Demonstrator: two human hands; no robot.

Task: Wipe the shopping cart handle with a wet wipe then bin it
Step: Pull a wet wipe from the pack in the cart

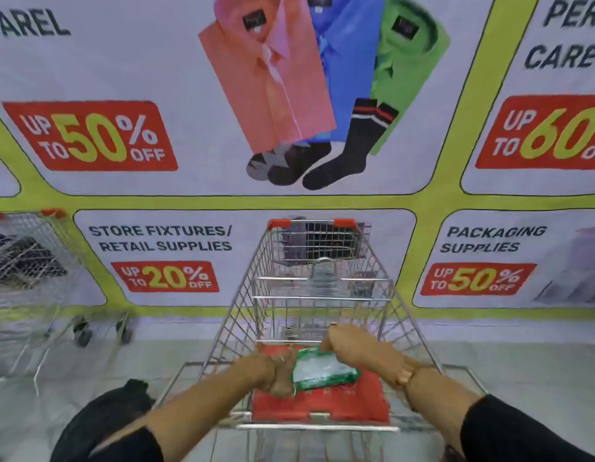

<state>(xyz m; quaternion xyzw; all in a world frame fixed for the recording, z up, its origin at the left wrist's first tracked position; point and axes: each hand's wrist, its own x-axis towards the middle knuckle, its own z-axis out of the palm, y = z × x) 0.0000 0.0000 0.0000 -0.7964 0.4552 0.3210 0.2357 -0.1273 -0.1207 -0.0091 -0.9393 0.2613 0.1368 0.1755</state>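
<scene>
A wire shopping cart stands right in front of me, its metal handle bar at the bottom of the view. A green and white wet-wipe pack rests on the cart's red child-seat flap. My left hand grips the pack's left end. My right hand is closed at the pack's upper right edge, fingers pinched together there. No loose wipe shows; what the fingers pinch is hidden.
A large sale banner covers the wall just beyond the cart. A second wire cart stands at the left. A black bag-like thing lies on the grey floor at lower left.
</scene>
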